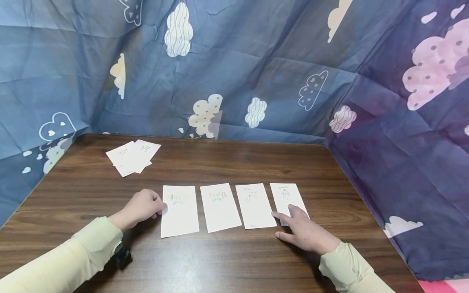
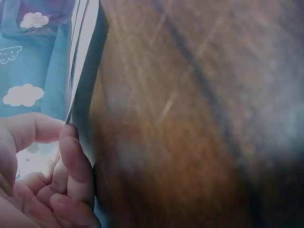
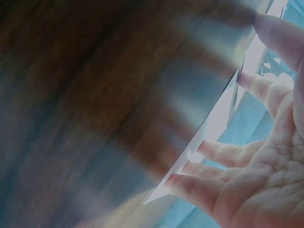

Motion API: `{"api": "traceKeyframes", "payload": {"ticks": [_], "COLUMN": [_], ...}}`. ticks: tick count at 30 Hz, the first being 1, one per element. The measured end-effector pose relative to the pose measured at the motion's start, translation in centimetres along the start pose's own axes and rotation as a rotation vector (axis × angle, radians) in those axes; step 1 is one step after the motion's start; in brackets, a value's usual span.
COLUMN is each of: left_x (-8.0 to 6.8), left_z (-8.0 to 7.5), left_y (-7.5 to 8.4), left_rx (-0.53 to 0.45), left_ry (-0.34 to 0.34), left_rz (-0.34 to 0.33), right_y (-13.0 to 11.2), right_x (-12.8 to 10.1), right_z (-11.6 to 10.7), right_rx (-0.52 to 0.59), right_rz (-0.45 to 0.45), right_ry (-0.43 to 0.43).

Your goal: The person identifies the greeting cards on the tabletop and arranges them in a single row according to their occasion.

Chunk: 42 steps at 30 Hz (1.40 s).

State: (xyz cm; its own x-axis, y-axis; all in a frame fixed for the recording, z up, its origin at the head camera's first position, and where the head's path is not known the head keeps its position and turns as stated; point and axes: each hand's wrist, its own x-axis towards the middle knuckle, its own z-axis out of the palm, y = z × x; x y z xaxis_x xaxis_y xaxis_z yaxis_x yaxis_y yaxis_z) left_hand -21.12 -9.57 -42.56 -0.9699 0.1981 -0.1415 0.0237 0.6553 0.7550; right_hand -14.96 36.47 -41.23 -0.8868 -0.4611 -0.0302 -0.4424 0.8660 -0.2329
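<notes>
Several white cards lie in a row on the wooden table. My left hand (image 1: 143,208) pinches the left edge of the leftmost card (image 1: 180,219) between thumb and finger; the left wrist view shows the card's thin edge (image 2: 81,61) there. Beside it lie a second card (image 1: 222,211) with faint gold lettering and a third card (image 1: 257,213) with small dark print. My right hand (image 1: 305,232) is spread over the lower part of the rightmost card (image 1: 286,194), which bears a small drawing. In the right wrist view its fingertips (image 3: 175,183) touch a card (image 3: 218,118).
Toward the back left, a few more printed cards (image 1: 133,158) overlap in a loose pile. A dark blue cloth (image 1: 234,73) with cloud patterns hangs behind the table (image 1: 220,162) and along its right side. Something small and black (image 1: 122,256) sits under the left sleeve.
</notes>
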Motion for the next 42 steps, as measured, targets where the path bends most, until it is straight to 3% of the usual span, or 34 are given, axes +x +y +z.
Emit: {"api": "traceKeyframes", "payload": {"ticks": [17, 21, 24, 27, 31, 36, 42], "left_x": [0.4, 0.5, 0.6, 1.2, 2.9, 5.0, 6.5], "left_z": [0.0, 0.0, -0.2, -1.4, -4.4, -7.8, -10.4], "left_y": [0.3, 0.5, 0.5, 0.6, 0.9, 0.4, -1.0], "left_rx": [0.182, 0.182, 0.107, -0.001, -0.091, -0.037, 0.054], "left_ry": [0.013, 0.01, -0.02, -0.036, -0.01, 0.067, 0.167], "left_rz": [0.049, 0.064, 0.054, 0.034, 0.02, 0.001, -0.048], "right_y": [-0.1, 0.0, 0.0, 0.0, -0.1, -0.2, -0.2], "right_x": [0.2, 0.1, 0.0, -0.1, -0.1, -0.3, -0.4], "right_z": [-0.2, -0.2, 0.0, 0.2, 0.3, 0.3, 0.2], "right_rx": [-0.013, -0.007, 0.001, 0.004, 0.011, 0.019, 0.011], "right_rz": [0.023, -0.001, -0.016, -0.014, -0.011, -0.001, 0.011], "right_ry": [-0.014, 0.005, 0.011, 0.01, 0.013, 0.01, 0.014]}}
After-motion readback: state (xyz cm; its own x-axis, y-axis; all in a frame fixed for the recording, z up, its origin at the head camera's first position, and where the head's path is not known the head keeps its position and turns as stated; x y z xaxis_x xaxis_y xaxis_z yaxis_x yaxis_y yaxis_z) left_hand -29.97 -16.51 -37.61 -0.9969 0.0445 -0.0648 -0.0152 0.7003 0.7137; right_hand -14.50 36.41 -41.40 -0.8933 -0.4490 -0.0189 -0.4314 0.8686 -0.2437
